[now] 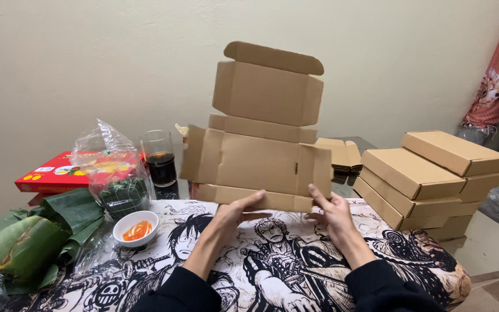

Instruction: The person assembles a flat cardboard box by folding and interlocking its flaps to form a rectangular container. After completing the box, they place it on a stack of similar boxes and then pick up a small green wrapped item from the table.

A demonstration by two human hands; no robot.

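A bench [145, 271] covered in black-and-white comic drawings stands against a plain cream wall [59, 69]. From the left lie green leaf-wrapped bundles [24, 242], one small white bowl of orange sauce [136, 228], one red flat box [50, 173] and one dark drink glass [160, 159]. At centre, the left hand [235, 212] and right hand [333, 215] grip the lower edge of an unfolded brown cardboard box [258, 138], held upright. Four closed brown cardboard boxes [428, 179] are stacked at the right edge.

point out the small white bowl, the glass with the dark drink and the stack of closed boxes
white bowl [136, 229], head view, its rim
glass [160, 156], head view, its side
stack of boxes [428, 182], head view, a middle box
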